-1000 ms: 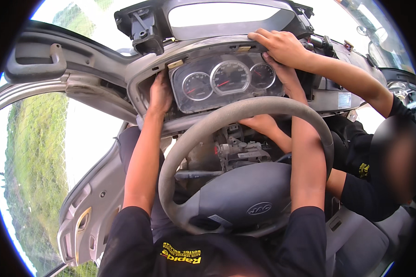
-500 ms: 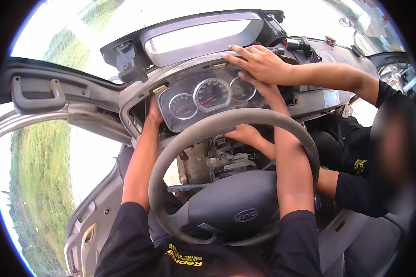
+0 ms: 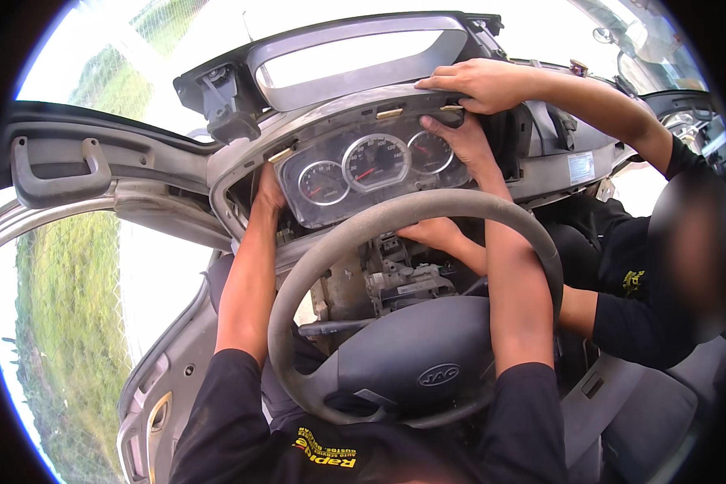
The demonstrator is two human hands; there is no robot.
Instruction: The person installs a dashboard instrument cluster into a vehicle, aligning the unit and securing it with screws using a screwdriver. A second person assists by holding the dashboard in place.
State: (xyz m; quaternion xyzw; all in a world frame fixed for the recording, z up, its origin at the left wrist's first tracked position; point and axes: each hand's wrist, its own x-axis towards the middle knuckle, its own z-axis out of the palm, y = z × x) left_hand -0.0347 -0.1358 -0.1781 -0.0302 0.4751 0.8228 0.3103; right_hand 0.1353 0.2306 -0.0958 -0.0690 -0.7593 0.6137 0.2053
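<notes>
Instrument cluster: I see a dark panel [image 3: 361, 200] with three round gauges and red needles, standing in the dashboard [image 3: 319, 114] opening behind the steering wheel [image 3: 411, 203]; a gap shows between its left edge and the opening's left edge.
Left hand: the wearer's left hand [image 3: 273, 192] reaches in at the cluster's left edge; its fingers are hidden there, so I cannot tell how they are bent.
Right hand: the wearer's right hand [image 3: 469, 147] is at the cluster's upper right corner, thumb on the face beside the right gauge; the other fingers are mostly hidden, and I cannot tell their grip.
Co-worker: from the right, an upper hand [image 3: 486, 85] spreads its fingers over the dashboard's top edge, while a lower hand [image 3: 434, 232] reaches beneath the cluster, by the opening's lower edge.
Trim: I make out tan clips [image 3: 390, 114] along the opening's top edge, and a grey hood frame [image 3: 296, 98] upright beyond it.
Steering column: exposed mechanism [image 3: 403, 282] shows through the wheel, above a dark airbag cover [image 3: 415, 351].
</notes>
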